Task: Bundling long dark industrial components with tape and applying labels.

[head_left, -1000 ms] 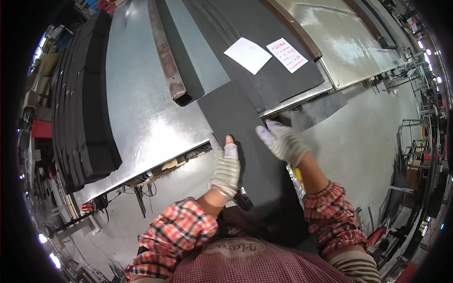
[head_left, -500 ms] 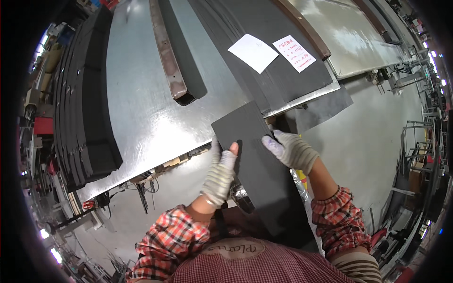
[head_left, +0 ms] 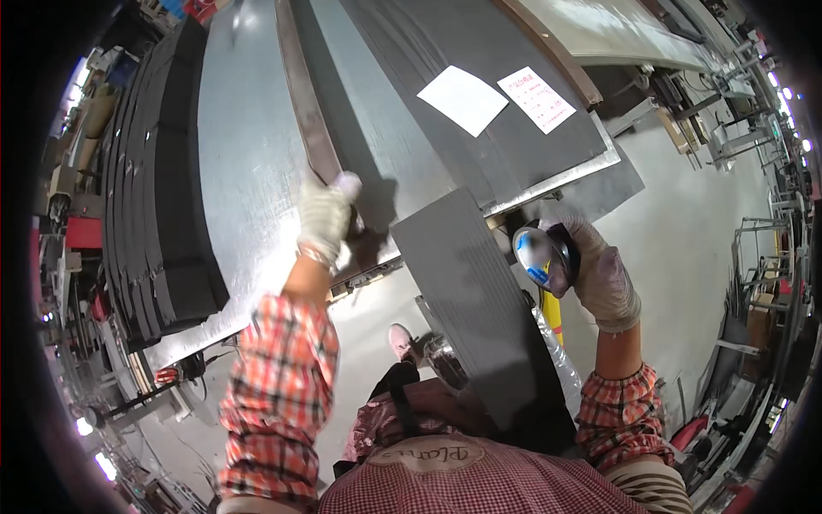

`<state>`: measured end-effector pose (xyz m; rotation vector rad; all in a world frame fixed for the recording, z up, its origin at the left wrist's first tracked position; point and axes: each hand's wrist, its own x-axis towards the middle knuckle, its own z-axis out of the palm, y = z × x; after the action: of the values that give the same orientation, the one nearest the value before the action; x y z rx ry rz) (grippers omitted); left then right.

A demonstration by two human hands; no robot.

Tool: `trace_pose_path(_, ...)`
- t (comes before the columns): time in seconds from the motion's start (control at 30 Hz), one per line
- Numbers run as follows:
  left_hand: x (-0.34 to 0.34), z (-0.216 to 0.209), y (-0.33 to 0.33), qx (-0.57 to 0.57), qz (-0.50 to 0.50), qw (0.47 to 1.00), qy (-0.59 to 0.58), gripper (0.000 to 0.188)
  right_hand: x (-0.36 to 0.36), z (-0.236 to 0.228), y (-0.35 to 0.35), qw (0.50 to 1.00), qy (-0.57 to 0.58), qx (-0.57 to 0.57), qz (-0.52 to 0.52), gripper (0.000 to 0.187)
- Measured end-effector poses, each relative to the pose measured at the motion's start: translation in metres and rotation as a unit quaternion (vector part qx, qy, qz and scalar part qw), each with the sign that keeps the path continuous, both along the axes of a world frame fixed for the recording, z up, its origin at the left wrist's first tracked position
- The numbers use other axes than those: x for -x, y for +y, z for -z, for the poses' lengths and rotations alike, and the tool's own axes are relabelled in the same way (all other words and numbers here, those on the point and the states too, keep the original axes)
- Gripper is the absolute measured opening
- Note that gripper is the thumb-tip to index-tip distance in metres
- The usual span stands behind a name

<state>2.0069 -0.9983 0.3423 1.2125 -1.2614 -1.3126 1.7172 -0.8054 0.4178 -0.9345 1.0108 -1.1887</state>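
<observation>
My left hand point(head_left: 324, 218), in a pale glove and slightly blurred, is closed around the near end of a long brown metal bar point(head_left: 306, 103) lying on the shiny sheet-metal table point(head_left: 244, 171). To the right, my gloved right hand point(head_left: 606, 278) grips a round, black-rimmed thing with a white and blue face point(head_left: 535, 255), which looks like a tape roll. Between my arms, a bundle of long dark grey strips point(head_left: 458, 270) slants from the table's edge down to my lap, with neither hand on it. Fine parallel lines run along its upper face.
Dark grey sheets point(head_left: 479, 146) lie on the table's right part, bearing a blank white paper point(head_left: 463, 100) and a red-printed slip point(head_left: 537, 100). Another brown bar point(head_left: 556, 56) crosses them. Stacked dark folded panels point(head_left: 167, 197) line the left side. A yellow object point(head_left: 552, 315) stands right of the strips.
Both hands have left the grey strips. The left has moved forward and left onto the bar; the right has moved rightward and now holds the round thing. The pale sheet at upper right has shifted away.
</observation>
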Motion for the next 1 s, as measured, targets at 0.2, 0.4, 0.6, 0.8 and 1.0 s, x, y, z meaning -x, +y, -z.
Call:
trace_pose_path(0.2, 0.013, -0.027, 0.040, -0.016, -0.054, 0.998, -0.042, 0.066, -0.021, -0.020, -0.007, 0.993, -0.024, 0.060, -0.098, 0.074)
trace_pose_path(0.4, 0.031, -0.129, 0.114, 0.112, 0.182, 0.966, -0.142, 0.038, -0.058, -0.065, -0.050, 0.933, 0.146, 0.098, -0.313, 0.107)
trace_pose_path(0.6, -0.031, -0.124, 0.112, -0.088, 0.188, 0.974, -0.089, 0.014, -0.012, -0.112, -0.083, 0.879, 0.241, 0.174, -0.373, 0.046)
trace_pose_path(0.8, -0.016, 0.012, 0.145, -0.125, 0.121, 0.982, -0.071, 0.009, 0.037, 0.085, -0.082, 0.803, 0.490, 0.046, -0.337, 0.022)
trace_pose_path(1.0, 0.020, 0.102, 0.168, -0.255, 0.157, 0.945, 0.131, 0.060, -0.007, 0.197, -0.039, 0.957, -0.134, -0.110, -0.232, 0.053)
